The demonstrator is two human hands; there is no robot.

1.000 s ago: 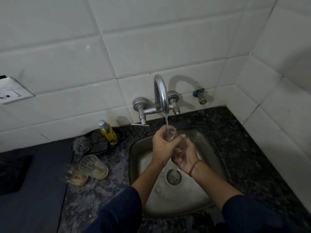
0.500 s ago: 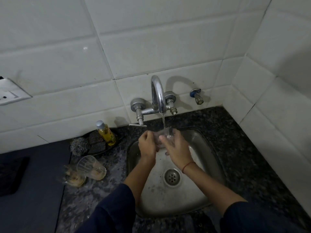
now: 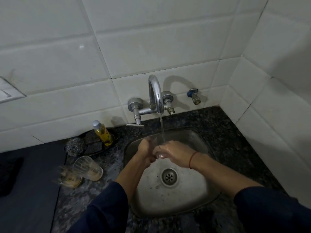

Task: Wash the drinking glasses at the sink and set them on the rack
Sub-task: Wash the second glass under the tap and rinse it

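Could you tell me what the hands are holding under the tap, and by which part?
A clear glass, held between the left hand and right hand; the exact grip point is hidden.

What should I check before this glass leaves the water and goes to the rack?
1. Water running from the tap onto the glass: ok.
2. Left hand and right hand both on the glass over the sink: ok.
3. Glass rinsed clean: cannot tell, hands cover most of it.
4. Rack located: not ok, none in view.
5. Dirty glasses on the counter left of the sink, waiting: ok.
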